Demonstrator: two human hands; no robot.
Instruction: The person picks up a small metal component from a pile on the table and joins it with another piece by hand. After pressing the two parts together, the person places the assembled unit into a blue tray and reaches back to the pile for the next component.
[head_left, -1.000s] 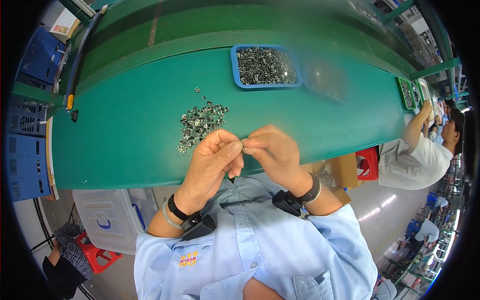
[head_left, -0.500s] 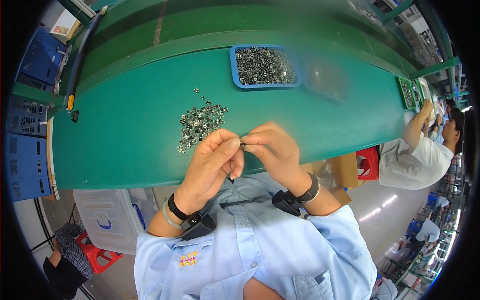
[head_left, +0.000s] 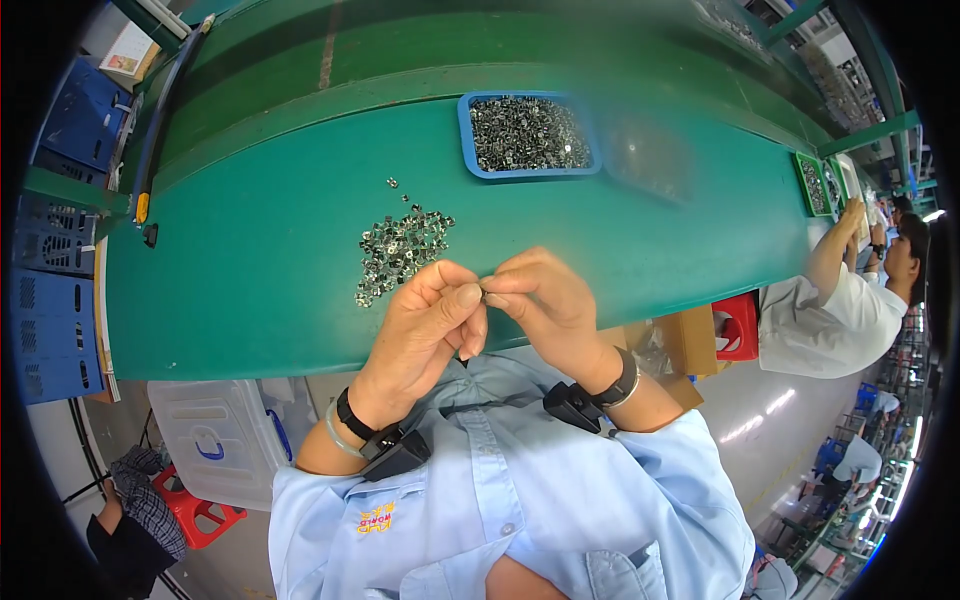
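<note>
My left hand point(head_left: 432, 318) and my right hand point(head_left: 545, 300) meet in front of my chest, over the near edge of the green table. Between their pinched fingertips is a small dark metal part point(head_left: 484, 293), mostly covered by the fingers. Its exact kind is too small to make out. Just beyond my left hand, a loose pile of small shiny metal parts point(head_left: 400, 245) lies on the tabletop. Farther back stands a blue tray point(head_left: 466, 140) filled with many similar parts.
The green tabletop point(head_left: 250, 270) stretches to both sides. Blue crates point(head_left: 58, 330) stand at the left, and a clear lidded box point(head_left: 205, 440) sits below the table edge. A co-worker point(head_left: 830, 310) works at the right, near green trays point(head_left: 812, 185) and a red stool point(head_left: 738, 328).
Both hands stay together at nearly the same place, with only a slight shift of the fingertips. The pile and tray look the same.
</note>
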